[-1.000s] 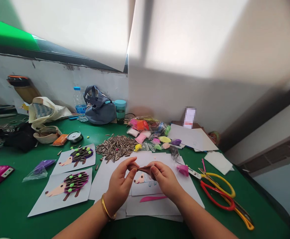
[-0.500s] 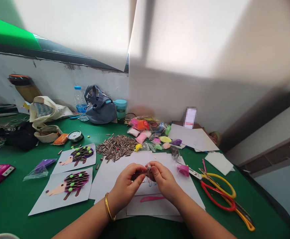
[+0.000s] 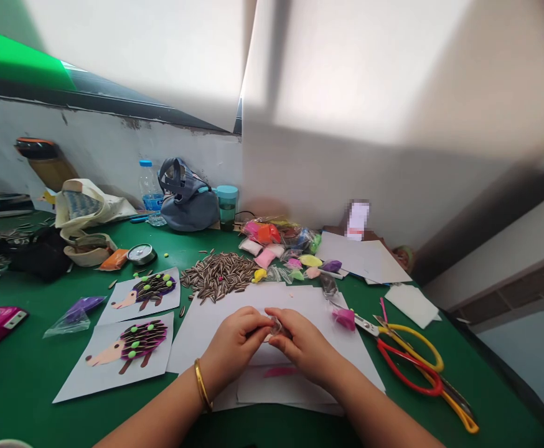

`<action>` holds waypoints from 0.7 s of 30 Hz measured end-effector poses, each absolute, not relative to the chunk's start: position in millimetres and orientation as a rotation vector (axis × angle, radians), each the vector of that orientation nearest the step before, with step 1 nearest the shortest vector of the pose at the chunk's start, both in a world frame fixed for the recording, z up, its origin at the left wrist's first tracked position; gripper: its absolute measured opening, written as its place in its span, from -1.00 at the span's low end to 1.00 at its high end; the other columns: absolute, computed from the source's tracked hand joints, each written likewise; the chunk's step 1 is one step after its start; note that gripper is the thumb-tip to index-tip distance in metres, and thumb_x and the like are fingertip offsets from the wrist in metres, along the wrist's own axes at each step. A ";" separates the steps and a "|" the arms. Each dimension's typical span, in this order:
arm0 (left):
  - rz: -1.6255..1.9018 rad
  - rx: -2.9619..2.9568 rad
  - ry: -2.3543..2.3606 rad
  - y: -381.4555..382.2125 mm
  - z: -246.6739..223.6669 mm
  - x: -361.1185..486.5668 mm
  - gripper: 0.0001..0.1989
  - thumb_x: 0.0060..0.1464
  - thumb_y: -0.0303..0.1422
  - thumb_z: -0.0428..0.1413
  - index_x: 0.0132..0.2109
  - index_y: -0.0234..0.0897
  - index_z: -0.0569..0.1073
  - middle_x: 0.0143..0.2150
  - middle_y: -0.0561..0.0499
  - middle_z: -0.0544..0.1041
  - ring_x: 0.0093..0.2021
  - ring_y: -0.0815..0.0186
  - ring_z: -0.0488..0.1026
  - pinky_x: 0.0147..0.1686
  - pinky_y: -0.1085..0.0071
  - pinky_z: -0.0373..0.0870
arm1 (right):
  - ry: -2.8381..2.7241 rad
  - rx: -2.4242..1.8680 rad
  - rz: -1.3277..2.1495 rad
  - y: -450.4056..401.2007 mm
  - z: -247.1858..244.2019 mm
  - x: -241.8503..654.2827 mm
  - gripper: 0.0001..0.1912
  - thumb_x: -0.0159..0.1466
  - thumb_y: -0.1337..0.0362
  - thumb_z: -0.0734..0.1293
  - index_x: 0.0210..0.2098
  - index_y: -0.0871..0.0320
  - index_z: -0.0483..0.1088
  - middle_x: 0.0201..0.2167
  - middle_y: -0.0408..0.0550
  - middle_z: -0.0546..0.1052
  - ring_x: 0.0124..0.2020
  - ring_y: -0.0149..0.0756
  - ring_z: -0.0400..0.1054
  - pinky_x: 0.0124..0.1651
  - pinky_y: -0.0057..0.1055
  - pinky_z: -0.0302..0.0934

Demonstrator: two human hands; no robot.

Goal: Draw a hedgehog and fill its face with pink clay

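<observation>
My left hand (image 3: 238,337) and my right hand (image 3: 305,341) meet over the white paper (image 3: 206,336), fingers closed on a small clear plastic bag (image 3: 276,325). What the bag contains is mostly hidden by my fingers. Beneath my hands a pink plastic clay knife (image 3: 280,371) lies on the sheets, partly covered. To the left rest two hedgehog pictures, one nearer (image 3: 155,367) and one farther (image 3: 117,314), their bodies set with sunflower seeds and green balls. A pile of sunflower seeds (image 3: 218,277) sits behind my left hand.
Red and yellow-handled scissors (image 3: 409,373) lie right, beside a pink clay packet (image 3: 344,319). Bagged coloured clay (image 3: 267,235) is heaped at the back. A blue bag (image 3: 188,205), water bottle (image 3: 150,193) and teal-lidded cup (image 3: 227,208) stand by the wall. Purple clay (image 3: 80,308) lies left.
My hands have shifted slightly and turned, with the fingers changing their hold on the plastic bag. My right hand now covers more of the pink knife. Everything else stays put.
</observation>
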State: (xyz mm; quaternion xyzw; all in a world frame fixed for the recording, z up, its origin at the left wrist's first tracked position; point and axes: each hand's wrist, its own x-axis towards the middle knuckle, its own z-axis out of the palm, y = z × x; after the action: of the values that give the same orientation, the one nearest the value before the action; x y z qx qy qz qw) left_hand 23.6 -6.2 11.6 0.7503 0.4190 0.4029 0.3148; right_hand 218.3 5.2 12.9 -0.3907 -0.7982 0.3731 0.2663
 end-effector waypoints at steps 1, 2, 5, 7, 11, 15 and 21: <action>1.049 1.966 1.086 -5.5 11.3 23.3 -0.85 0.20 -0.37 0.10 -0.20 -0.16 0.59 -0.29 -0.01 0.52 -0.26 0.28 0.48 -0.22 0.37 0.43 | -2.181 -1.049 0.993 5.2 13.8 217.7 -0.49 0.33 0.09 0.30 0.20 0.14 0.28 0.05 0.14 0.46 0.06 -0.03 0.32 0.12 -0.09 0.18; 1.036 1.959 1.063 -5.1 11.2 23.0 -0.85 0.20 -0.37 0.11 -0.22 -0.16 0.59 -0.29 -0.01 0.52 -0.26 0.28 0.48 -0.21 0.37 0.43 | -2.206 -1.047 0.983 4.9 14.9 216.6 -0.51 0.33 0.10 0.30 0.19 0.14 0.30 0.01 0.13 0.48 0.01 -0.04 0.34 0.08 -0.11 0.20; 0.969 1.977 0.988 -5.8 12.2 23.2 -0.83 0.22 -0.42 0.07 -0.26 -0.18 0.57 -0.26 -0.01 0.51 -0.20 0.29 0.47 -0.16 0.38 0.43 | -2.258 -1.058 0.960 3.1 17.9 213.3 -0.62 0.31 0.17 0.33 0.10 0.10 0.37 -0.12 0.05 0.52 -0.11 -0.10 0.37 -0.03 -0.20 0.24; 0.935 2.004 0.946 -7.6 13.3 24.1 -0.79 0.25 -0.45 0.02 -0.24 -0.18 0.55 -0.21 -0.03 0.51 -0.16 0.28 0.46 -0.12 0.36 0.42 | -2.244 -1.080 0.945 2.6 18.5 212.9 -0.64 0.31 0.23 0.33 0.09 0.08 0.38 -0.12 0.02 0.52 -0.10 -0.11 0.37 -0.03 -0.22 0.23; 1.030 1.905 1.041 -10.5 12.2 25.8 -0.86 0.22 -0.44 0.05 -0.13 -0.18 0.48 -0.19 -0.02 0.53 -0.18 0.28 0.47 -0.13 0.34 0.44 | -2.186 -1.143 0.872 3.4 17.6 216.4 -0.57 0.29 0.27 0.33 0.15 0.07 0.33 -0.08 0.02 0.53 -0.06 -0.12 0.37 -0.01 -0.23 0.23; 1.043 1.827 1.205 -9.7 11.2 25.0 -0.96 0.17 -0.38 0.11 -0.22 -0.20 0.45 -0.31 0.05 0.54 -0.33 0.31 0.47 -0.30 0.40 0.43 | -2.209 -1.104 0.695 3.6 19.0 217.5 -0.76 0.35 0.24 0.26 -0.01 0.07 0.44 -0.19 -0.01 0.55 -0.16 -0.17 0.38 -0.10 -0.27 0.21; 1.090 1.890 1.196 -4.2 14.5 20.4 -0.91 0.14 -0.36 0.13 -0.23 -0.20 0.53 -0.31 0.03 0.59 -0.32 0.29 0.51 -0.29 0.40 0.43 | -2.302 -1.067 0.407 1.9 23.8 214.3 -0.79 0.36 0.32 0.18 -0.26 0.12 0.46 -0.37 -0.02 0.47 -0.28 -0.22 0.30 -0.22 -0.31 0.12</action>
State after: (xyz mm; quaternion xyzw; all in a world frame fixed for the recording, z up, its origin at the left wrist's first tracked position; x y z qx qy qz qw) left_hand 20.4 -4.2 14.5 0.7195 0.4552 0.4149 0.3209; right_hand 214.3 1.9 23.8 -0.3982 -0.8595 0.1521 0.2821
